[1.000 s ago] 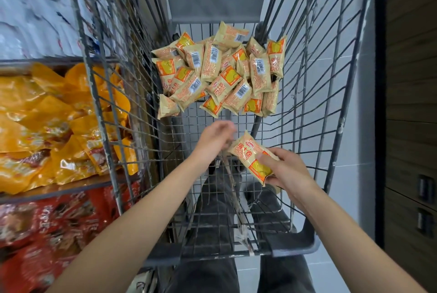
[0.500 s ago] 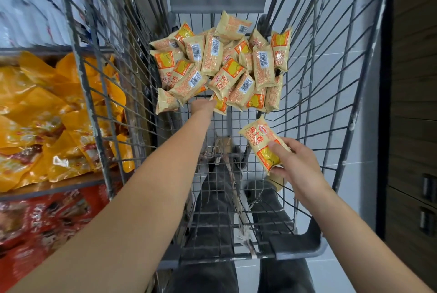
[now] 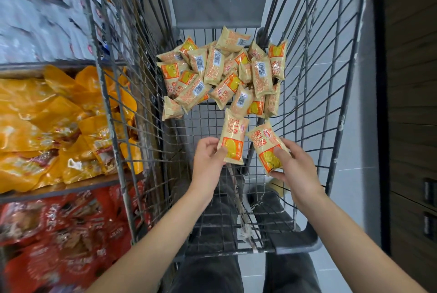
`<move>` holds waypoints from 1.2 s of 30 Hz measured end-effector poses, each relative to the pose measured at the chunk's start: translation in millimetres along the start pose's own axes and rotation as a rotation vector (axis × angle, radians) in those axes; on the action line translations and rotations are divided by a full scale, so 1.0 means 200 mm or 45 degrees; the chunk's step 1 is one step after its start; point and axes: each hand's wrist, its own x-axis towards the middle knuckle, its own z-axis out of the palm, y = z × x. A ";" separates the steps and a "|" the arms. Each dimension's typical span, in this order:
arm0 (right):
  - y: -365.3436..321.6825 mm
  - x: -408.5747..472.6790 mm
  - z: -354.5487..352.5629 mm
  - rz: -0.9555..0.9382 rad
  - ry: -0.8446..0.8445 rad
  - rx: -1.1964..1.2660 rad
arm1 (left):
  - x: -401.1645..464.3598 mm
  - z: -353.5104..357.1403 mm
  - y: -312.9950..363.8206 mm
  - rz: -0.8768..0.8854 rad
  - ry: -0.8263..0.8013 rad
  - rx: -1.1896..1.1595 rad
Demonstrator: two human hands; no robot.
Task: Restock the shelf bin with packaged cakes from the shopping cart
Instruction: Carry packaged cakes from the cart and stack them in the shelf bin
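Since half a second ago, left hand point(image 3: 207, 162) has drawn back from the heap and now carries a packet; right hand point(image 3: 296, 169) sits close to where it was, packet unchanged.

Left fingers point(image 3: 221, 154) pinch the lower corner of a beige plastic cake packet with orange-and-yellow label point(image 3: 233, 136); packet stands nearly upright above the fingers, its top edge reaching toward the pile.

Right fingers point(image 3: 282, 154) curl round a second beige cake packet with the same orange label point(image 3: 266, 145), thumb laid across its front, packet tilted with its top leaning toward the left hand. The two packets sit just beside each other; cannot tell if they touch.

Beyond both sets of fingertips, a heap of matching beige cake packets point(image 3: 222, 75) lies at the far end of the grey wire shopping cart point(image 3: 331, 80), several showing white barcode patches.

Outward of the left fingers, past the cart's wire side: shelf bin of glossy yellow snack bags point(image 3: 47, 127), red printed bags point(image 3: 59, 233) on the shelf below it, white packets point(image 3: 35, 21) above, blurred.

Both forearms reach over the cart's near rim.
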 end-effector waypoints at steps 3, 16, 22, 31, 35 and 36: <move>0.02 -0.03 -0.01 -0.022 0.028 0.019 | -0.06 -0.01 0.02 0.037 -0.006 -0.106; 0.02 -0.08 0.03 -0.134 -0.095 0.110 | -0.21 0.19 0.04 -0.082 -0.361 -0.188; 0.01 -0.06 0.02 -0.185 -0.067 0.061 | -0.22 0.22 0.02 -0.091 -0.429 -0.171; 0.01 -0.01 -0.02 -0.156 0.026 0.133 | 0.48 0.20 0.18 0.367 0.106 0.636; 0.02 0.01 0.00 -0.146 -0.019 0.124 | 0.83 0.21 0.22 0.536 0.063 1.268; 0.02 0.01 0.01 -0.146 -0.031 0.123 | 0.87 0.22 0.22 0.533 0.037 1.310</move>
